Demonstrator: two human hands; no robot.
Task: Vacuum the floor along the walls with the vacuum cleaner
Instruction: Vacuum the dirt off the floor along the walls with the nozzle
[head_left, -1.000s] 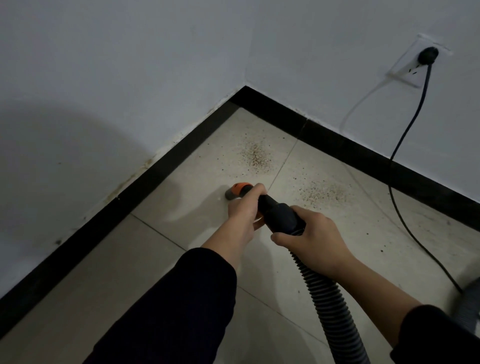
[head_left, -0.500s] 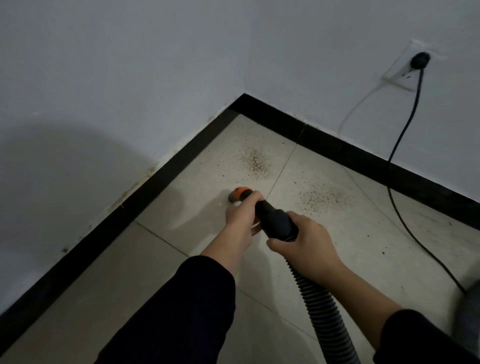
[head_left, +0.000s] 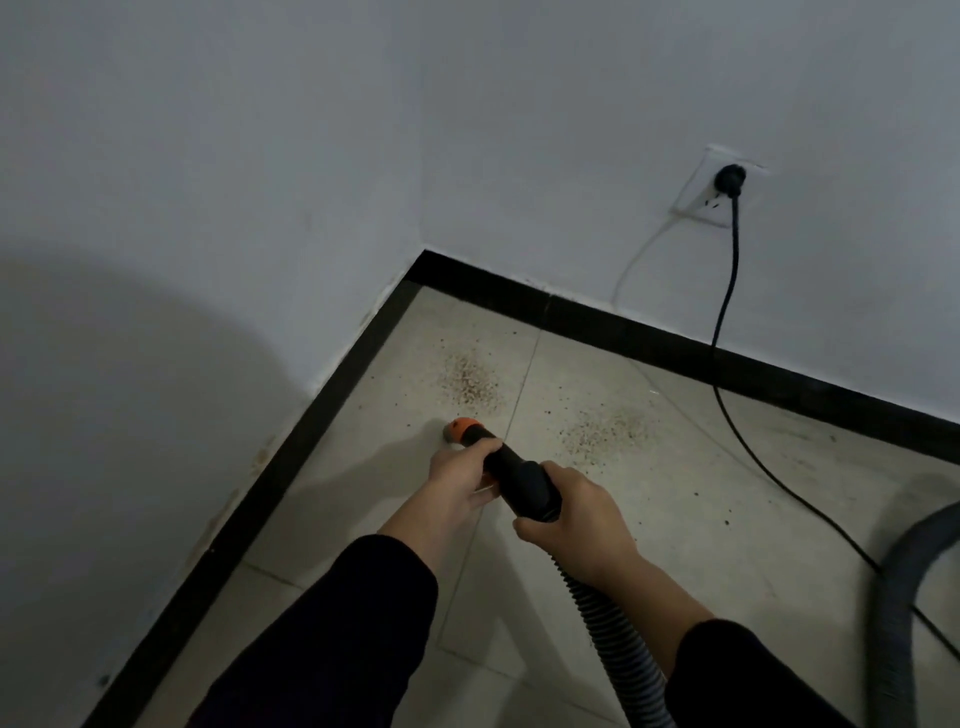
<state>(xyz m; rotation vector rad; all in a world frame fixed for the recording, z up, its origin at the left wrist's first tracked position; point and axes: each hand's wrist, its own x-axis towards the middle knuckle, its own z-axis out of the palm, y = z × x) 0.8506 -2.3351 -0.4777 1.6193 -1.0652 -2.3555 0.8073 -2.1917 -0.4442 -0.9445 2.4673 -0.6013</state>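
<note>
Nozzle (head_left: 519, 478) aslant, tip toward left skirting (head_left: 322, 415)

The left wall (head_left: 182, 156) and the right wall (head_left: 675, 78), both pale grey-white, meet in a corner (head_left: 423, 228). A wide soft shadow (head_left: 130, 405) lies on the left one; a white socket (head_left: 698, 205) sits low on the right one. A black skirting board (head_left: 291, 457) runs along the foot of both. The floor (head_left: 701, 561) is of light beige tiles with thin joints, and two patches of brown crumbs (head_left: 470, 382) lie near the corner. The light is dim.
</note>
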